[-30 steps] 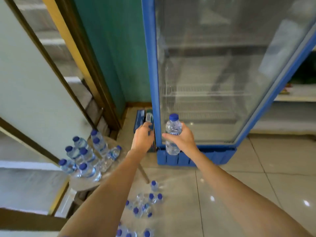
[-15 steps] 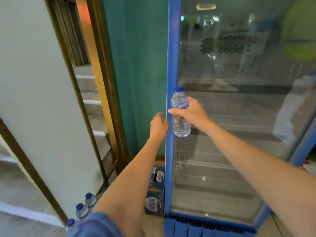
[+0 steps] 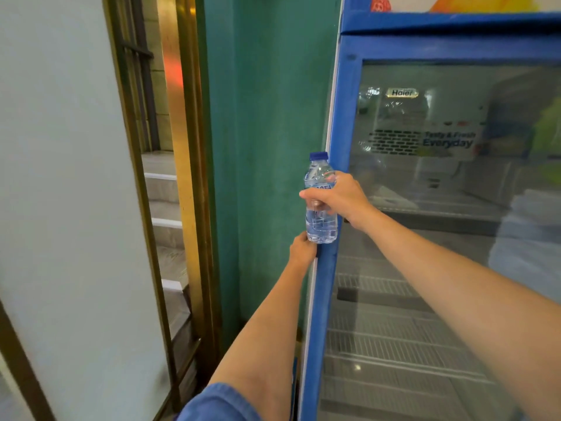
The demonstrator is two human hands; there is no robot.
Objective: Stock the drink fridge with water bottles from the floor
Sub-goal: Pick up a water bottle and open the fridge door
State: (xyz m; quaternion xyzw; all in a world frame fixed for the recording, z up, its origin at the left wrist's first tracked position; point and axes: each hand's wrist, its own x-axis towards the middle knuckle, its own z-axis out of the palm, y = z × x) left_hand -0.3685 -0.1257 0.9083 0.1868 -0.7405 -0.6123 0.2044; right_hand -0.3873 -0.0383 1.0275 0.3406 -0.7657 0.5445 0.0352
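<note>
My right hand (image 3: 340,197) grips a small clear water bottle (image 3: 320,221) with a blue cap, held upright in front of the left edge of the fridge door. The drink fridge (image 3: 340,117) has a blue frame and a glass door (image 3: 440,238); wire shelves inside look bare. My left hand (image 3: 302,249) is just below the bottle, its fingers curled round the door's left edge at the handle. The door looks closed or barely ajar.
A teal wall (image 3: 267,117) stands directly left of the fridge. Further left are a gold-framed glass panel (image 3: 182,147) with stairs (image 3: 164,208) behind it and a pale wall (image 3: 60,177). The floor bottles are out of view.
My view has risen from the floor to the upper fridge. Both hands moved up along the door's left edge; my left hand now grips the edge below the bottle.
</note>
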